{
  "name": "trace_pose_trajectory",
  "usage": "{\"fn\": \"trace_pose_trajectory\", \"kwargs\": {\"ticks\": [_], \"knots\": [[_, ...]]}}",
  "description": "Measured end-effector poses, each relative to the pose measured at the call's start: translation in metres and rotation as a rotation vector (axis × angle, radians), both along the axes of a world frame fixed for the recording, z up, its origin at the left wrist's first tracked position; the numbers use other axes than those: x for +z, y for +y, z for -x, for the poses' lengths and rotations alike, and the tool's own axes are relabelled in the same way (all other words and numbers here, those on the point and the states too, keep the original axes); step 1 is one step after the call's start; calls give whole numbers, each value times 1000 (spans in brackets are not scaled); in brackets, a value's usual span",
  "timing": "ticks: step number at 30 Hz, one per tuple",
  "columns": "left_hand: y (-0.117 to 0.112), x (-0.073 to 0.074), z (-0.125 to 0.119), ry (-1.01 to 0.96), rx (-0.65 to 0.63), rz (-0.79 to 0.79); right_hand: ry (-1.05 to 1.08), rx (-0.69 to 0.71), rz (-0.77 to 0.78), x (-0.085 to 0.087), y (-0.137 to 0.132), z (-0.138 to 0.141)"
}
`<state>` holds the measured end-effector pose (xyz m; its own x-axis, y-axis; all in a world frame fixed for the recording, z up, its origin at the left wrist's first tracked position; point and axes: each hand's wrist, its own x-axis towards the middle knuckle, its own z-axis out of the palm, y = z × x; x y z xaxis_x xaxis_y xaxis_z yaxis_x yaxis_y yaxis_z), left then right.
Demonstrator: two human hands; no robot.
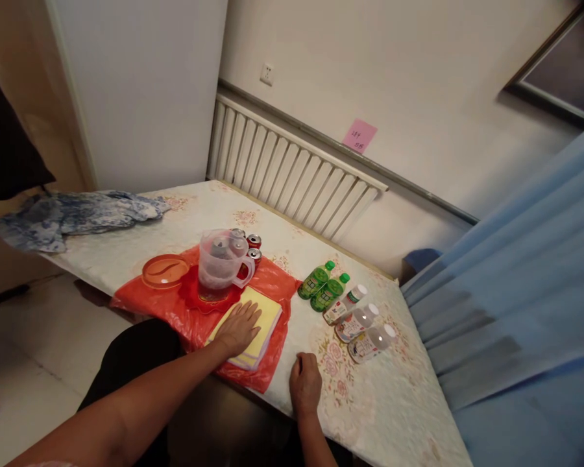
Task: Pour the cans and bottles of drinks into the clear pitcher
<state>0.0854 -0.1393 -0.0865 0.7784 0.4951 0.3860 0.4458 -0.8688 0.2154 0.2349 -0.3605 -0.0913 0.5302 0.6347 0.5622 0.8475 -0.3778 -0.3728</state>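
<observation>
My left hand [239, 327] lies flat and open on a stack of yellow cloths [265, 318], which rests on a red plastic sheet [272, 282]. My right hand [305, 383] is curled closed on the floral tablecloth [370, 402] near the table's front edge; nothing shows in it. Behind the cloths stands a clear plastic pitcher [219, 263] on a red mat, with an orange lid [165, 271] to its left and soda cans [253, 248] behind it.
Two green bottles [324, 285] and three clear bottles [360, 321] lie on the table to the right. A blue patterned cloth [73, 217] is bunched at the far left. A radiator [292, 172] lines the wall, and a blue curtain [516, 298] hangs at right.
</observation>
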Motion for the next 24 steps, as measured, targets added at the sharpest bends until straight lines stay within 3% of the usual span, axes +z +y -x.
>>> {"fn": "trace_pose_trajectory", "kwargs": {"ticks": [6,11,14,20,24], "knots": [[2,5,2,15,-27,-27,177,-36,-84,2,0,2],[10,0,-1,-8,-68,-41,567,-106,-284,8,-3,-15],[14,-4,-4,-22,-77,-52,606,-247,-389,15,-19,-45],[16,-5,-5,-42,-88,-46,460,-605,-569,37,-65,-126],[16,-5,-5,-39,-84,-31,431,-610,-539,49,-71,-166]]}}
